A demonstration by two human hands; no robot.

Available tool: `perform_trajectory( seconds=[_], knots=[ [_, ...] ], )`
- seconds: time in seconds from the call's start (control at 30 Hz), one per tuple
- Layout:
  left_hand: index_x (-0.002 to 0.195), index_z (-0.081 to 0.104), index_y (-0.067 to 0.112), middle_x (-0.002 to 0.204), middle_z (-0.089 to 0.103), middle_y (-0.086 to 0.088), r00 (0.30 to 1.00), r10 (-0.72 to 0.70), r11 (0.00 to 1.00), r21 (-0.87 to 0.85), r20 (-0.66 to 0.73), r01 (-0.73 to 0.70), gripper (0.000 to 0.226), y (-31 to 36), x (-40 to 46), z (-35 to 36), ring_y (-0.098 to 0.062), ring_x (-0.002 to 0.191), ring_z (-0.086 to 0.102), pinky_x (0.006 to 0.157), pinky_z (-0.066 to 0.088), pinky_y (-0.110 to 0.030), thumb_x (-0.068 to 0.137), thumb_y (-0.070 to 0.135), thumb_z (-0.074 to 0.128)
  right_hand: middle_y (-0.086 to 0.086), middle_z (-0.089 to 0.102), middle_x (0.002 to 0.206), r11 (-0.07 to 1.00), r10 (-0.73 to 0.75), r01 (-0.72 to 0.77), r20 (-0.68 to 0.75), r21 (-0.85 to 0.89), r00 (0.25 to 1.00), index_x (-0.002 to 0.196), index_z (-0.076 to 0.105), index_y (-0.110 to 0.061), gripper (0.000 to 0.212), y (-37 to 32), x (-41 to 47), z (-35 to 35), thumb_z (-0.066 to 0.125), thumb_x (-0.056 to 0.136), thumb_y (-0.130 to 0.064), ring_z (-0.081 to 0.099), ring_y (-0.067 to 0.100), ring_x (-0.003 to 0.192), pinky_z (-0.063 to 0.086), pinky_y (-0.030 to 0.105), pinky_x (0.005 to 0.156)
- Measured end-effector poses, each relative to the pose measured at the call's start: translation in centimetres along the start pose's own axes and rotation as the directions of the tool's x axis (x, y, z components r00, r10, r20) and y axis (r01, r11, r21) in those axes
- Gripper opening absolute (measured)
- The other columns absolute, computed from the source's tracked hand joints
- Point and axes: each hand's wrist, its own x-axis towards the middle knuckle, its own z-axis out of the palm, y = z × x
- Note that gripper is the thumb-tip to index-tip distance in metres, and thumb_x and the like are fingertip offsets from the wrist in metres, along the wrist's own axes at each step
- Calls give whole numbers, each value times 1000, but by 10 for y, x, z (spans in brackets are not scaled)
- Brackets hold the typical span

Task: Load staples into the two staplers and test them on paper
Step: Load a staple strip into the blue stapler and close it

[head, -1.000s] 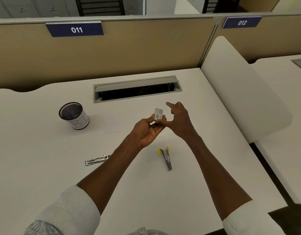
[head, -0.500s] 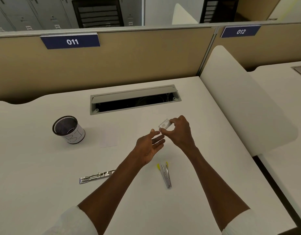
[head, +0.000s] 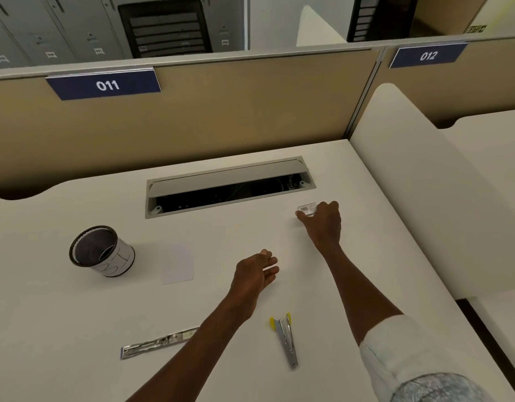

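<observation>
My right hand [head: 323, 224] pinches a small clear staple box [head: 307, 208] low over the white desk, just in front of the cable slot's right end. My left hand [head: 256, 274] hovers mid-desk with loose fingers, and I cannot see anything in it. A silver stapler with yellow tips [head: 285, 339] lies open near the front, between my forearms. A second stapler [head: 157, 342], silver and opened out flat, lies at the front left, partly under my left forearm. A small white sheet of paper [head: 177, 264] lies left of my left hand.
A black mesh cup [head: 101, 250] with a white label stands at the left. An open cable slot [head: 230, 187] runs across the back of the desk [head: 62, 314]. Tan dividers rise behind, and a white curved panel [head: 418, 198] borders the right edge.
My right hand took the staple box from my left hand and carried it right and away, down toward the desk. My left hand let go and stayed mid-desk. The camera tilted up.
</observation>
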Motion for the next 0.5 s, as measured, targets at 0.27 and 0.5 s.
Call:
perform_trajectory(
  seconds=[0.27,0.5],
  knots=[
    [115,64,9,112,70,-7,1000,-7,1000,31,29,6,29,-2,11,-1,-23,104,67,90,54,-32,101,29,48,17,51,110,999,34,-34,8,-42,999,108,58,2,60,12,14,26,74,78,-48,56,33,102,51,40,80],
    [116,65,7,113,70,-8,999,-15,1000,28,41,14,31,-2,5,-4,-24,104,67,87,54,-30,101,29,48,18,50,111,999,32,-32,19,-37,999,106,58,2,61,16,15,29,72,79,-50,55,34,102,50,40,79]
  ],
)
